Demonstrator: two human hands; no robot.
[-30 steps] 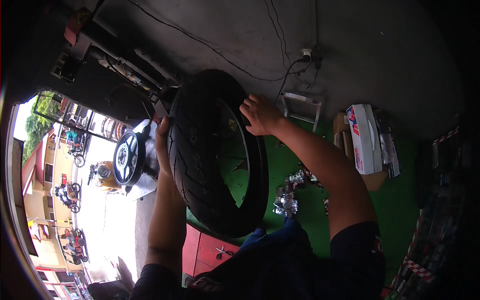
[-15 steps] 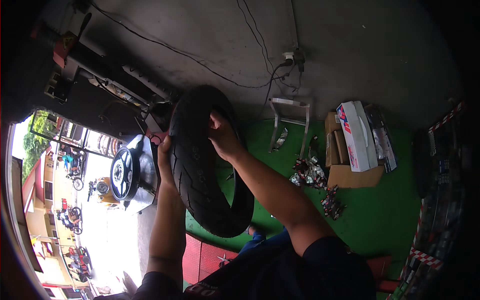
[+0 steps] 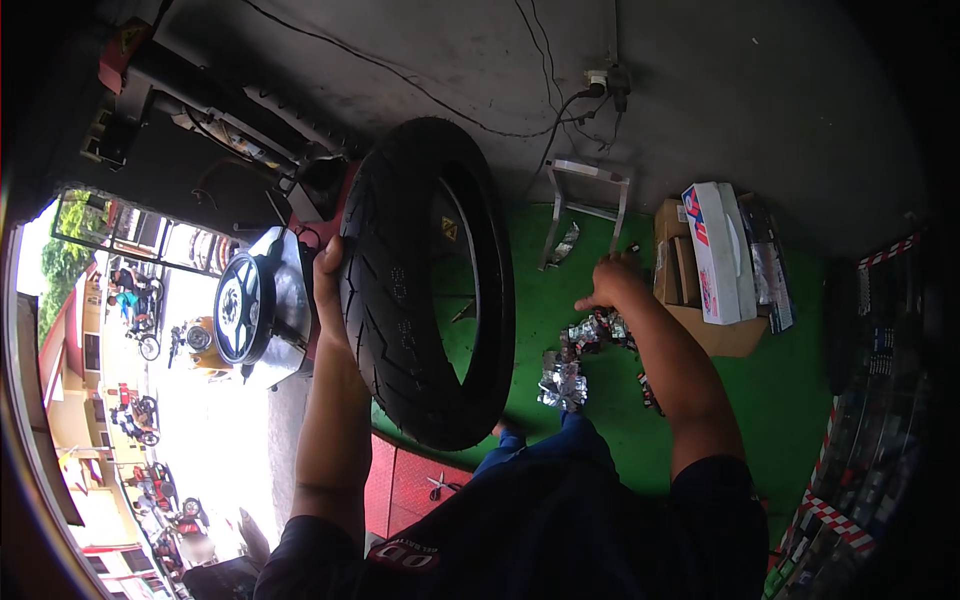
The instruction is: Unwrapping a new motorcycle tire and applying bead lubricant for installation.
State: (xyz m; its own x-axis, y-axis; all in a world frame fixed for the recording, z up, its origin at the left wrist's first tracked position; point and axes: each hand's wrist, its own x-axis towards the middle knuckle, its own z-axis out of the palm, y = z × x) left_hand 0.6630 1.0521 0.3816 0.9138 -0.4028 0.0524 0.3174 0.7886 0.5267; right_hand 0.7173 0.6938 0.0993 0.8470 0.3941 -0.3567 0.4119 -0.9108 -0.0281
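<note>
A black motorcycle tyre [image 3: 375, 330] stands nearly upright in front of me, its patterned tread facing left. My left hand [image 3: 328, 275] is closed on the tread's left side, steadying it; some of its fingers are hidden. Out to the right, my right hand [image 3: 612, 283] is apart from the tyre, thumb stretched out, with nothing seen in it. Below that hand, crumpled silver wrappers [image 3: 563, 382] lie on the green floor. Left of the tyre, a dark spoked wheel rim [image 3: 246, 308] rests on a metal machine table.
Cardboard boxes [image 3: 680, 255] and a long white box [image 3: 715, 250] stand at the right, near a small metal frame [image 3: 590, 208] by the wall. Scissors [image 3: 440, 487] lie on a red plate [image 3: 400, 480]. Parked motorcycles [image 3: 150, 415] stand outside at the left.
My right hand has left the inside of the tyre and swung out to the right, its fingers spreading. My left hand keeps hold of the tyre. The view has shifted slightly.
</note>
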